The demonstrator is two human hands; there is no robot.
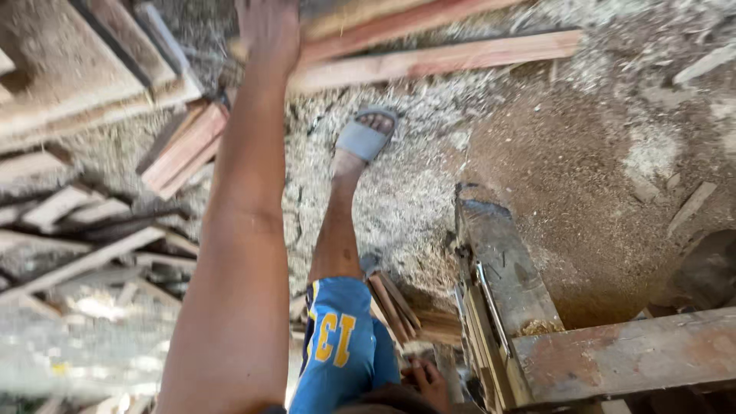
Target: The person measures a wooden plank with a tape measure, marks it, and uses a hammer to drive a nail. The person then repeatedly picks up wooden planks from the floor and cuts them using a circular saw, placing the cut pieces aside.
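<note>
My left arm stretches far forward. My left hand (268, 31) lies on the near end of a long reddish wooden plank (429, 57) that rests on the sawdust floor, beside another plank (383, 27). The top edge of the view cuts off its fingers. Low in the view, my right hand (426, 381) has its fingers curled at the lower end of a small bundle of thin wooden strips (395, 305), close to my thigh. My leg in blue shorts (341, 345) steps forward in a grey sandal (364, 138).
A worn wooden bench frame with a metal rail (498, 276) stands at the right, with a crossbeam (629, 353). Heaps of offcut planks (184, 146) and slats (84, 253) lie at the left. Sawdust and shavings (406, 192) cover the floor.
</note>
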